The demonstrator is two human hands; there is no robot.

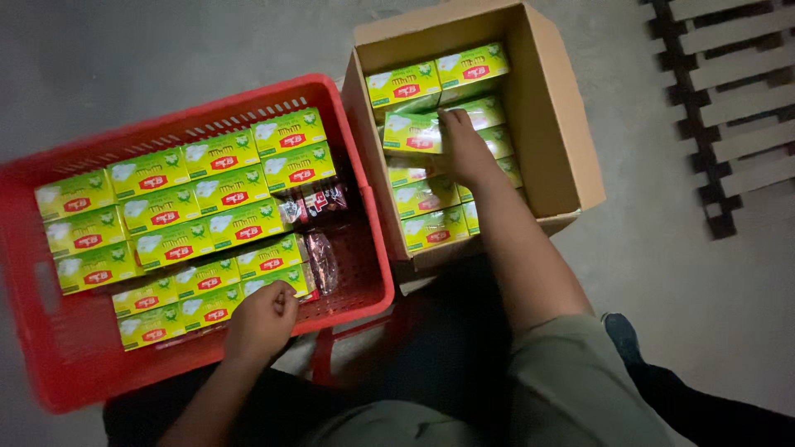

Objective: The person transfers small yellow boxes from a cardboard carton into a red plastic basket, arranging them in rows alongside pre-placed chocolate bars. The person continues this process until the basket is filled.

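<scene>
The red crate point(50, 348) held rows of green-yellow boxes point(190, 207) and dark packets point(319, 203). The left hand point(263, 319) rested half-curled on the crate's near boxes; the right hand point(464, 149) gripped a box point(411, 132) in the carton point(551, 124).

A bare grey concrete floor point(166, 50) carries everything. A red plastic crate point(33, 331) with slotted walls sits on it at the left, and an open brown cardboard box point(551, 124) stands just beside the crate's right wall. A dark slatted wooden pallet point(729, 83) lies on the floor at the upper right, well apart from the box.
</scene>
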